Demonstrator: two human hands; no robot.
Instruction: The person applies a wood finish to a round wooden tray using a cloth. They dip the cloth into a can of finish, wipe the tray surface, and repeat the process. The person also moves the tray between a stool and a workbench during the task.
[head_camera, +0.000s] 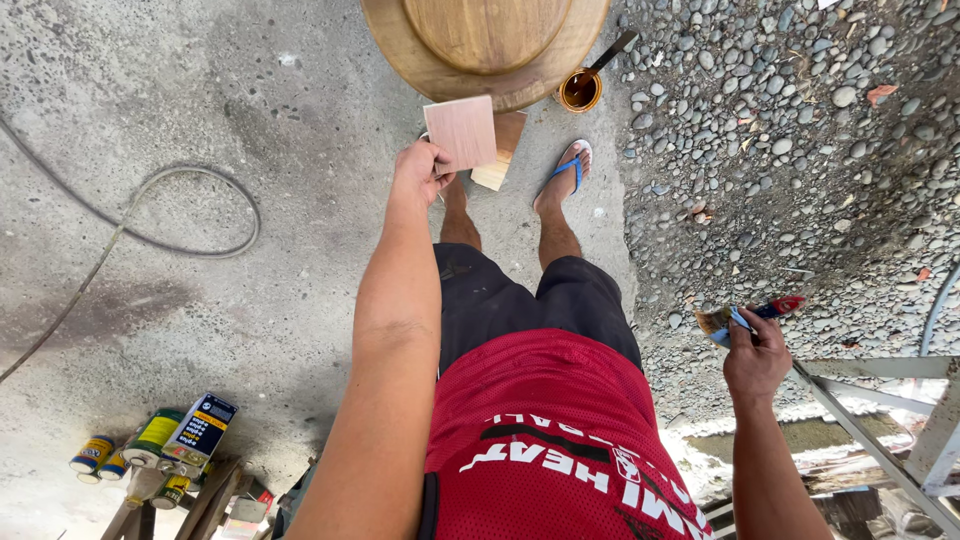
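Standing on stained concrete floor, pebble ground alongside

I saw a smooth, matt, pale pinkish wood panel pinched in the left hand. The right hand gripped a brush with a glossy red plastic-looking handle. The round wooden tabletop looked smooth and faintly sheened. The tin held glossy brown liquid. The concrete floor was rough, pitted, stained. The gravel was coarse grey stone. The shirt was red mesh cloth.
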